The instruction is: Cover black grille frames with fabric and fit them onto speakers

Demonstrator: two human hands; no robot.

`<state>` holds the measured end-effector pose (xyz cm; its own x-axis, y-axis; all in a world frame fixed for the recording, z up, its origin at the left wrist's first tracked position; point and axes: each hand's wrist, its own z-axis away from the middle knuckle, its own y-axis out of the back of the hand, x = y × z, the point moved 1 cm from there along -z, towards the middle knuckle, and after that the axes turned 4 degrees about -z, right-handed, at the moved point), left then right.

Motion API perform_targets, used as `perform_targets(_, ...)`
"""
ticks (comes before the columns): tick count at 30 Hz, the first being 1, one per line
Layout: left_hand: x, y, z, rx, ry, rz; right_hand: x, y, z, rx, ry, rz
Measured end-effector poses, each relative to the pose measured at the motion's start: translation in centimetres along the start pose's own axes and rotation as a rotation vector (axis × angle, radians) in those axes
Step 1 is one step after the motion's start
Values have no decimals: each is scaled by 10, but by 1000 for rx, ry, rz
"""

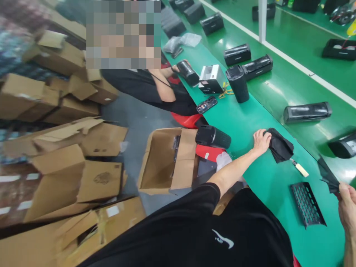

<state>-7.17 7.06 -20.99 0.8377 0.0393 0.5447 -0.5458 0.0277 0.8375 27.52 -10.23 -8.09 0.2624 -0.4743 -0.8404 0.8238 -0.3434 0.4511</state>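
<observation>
My left hand (262,142) rests at the edge of a stack of thin black cloth pieces (280,145) on the green table, its fingers curled against the stack. My right hand (347,202), partly cut off by the frame's right edge, pinches a single black cloth piece (328,175) held off the stack. Between the hands lies a small tool with a cream handle (302,169), its tip close to the stack. Nearer to me is a black plastic grille (308,204) with rows of slots, lying on the table.
Several black speaker housings stand or lie about, one (213,136) by the table edge, another (307,112) beyond the stack. A co-worker (167,89) handles a black cylinder (187,73) near a white-and-black box (211,79). An open carton (160,159) and more cardboard boxes (100,181) fill the left.
</observation>
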Motion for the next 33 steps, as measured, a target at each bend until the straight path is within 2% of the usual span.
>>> perform_targets(2, 8, 11, 0, 17, 31, 32, 2, 18, 24, -43, -77, -299)
perform_targets(4, 25, 26, 6, 58, 10, 96, 1, 26, 46, -121, -212, -450)
perform_targets(5, 39, 34, 13, 44, -58, 159, 0, 27, 55, -155, -279, -481)
perform_targets(6, 55, 40, 22, -25, -177, 250, -1, 25, 64, -184, -338, -504)
perform_targets(7, 72, 45, 35, -169, -331, 363, -1, 23, 71, -200, -381, -532)
perform_targets(9, 107, 47, 66, -603, -590, 620, 2, 16, 84, -245, -426, -606)
perform_targets(10, 122, 45, 83, -837, -628, 734, 5, 12, 89, -277, -441, -646)
perform_targets(11, 132, 41, 98, -1044, -603, 824, 9, 8, 95, -302, -455, -681)
perform_targets(12, 139, 36, 111, -1184, -536, 876, 13, 5, 100, -318, -471, -710)
perform_targets(13, 142, 30, 122, -1261, -453, 895, 19, 2, 105, -319, -493, -736)
perform_targets(15, 141, 18, 134, -1276, -307, 853, 32, -1, 114, -296, -555, -777)
perform_targets(17, 136, 11, 138, -1228, -251, 751, 44, -3, 123, -258, -621, -800)
perform_targets(19, 134, 7, 138, -1217, -283, 629, 54, -6, 131, -226, -661, -819)
perform_targets(22, 140, 2, 136, -1213, -366, 477, 64, -12, 140, -172, -648, -808)
perform_targets(27, 154, -13, 130, -1144, -398, 265, 82, -24, 146, 21, -599, -512)
perform_targets(33, 161, -18, 120, -1125, -386, 143, 110, -38, 141, 140, -669, -398)
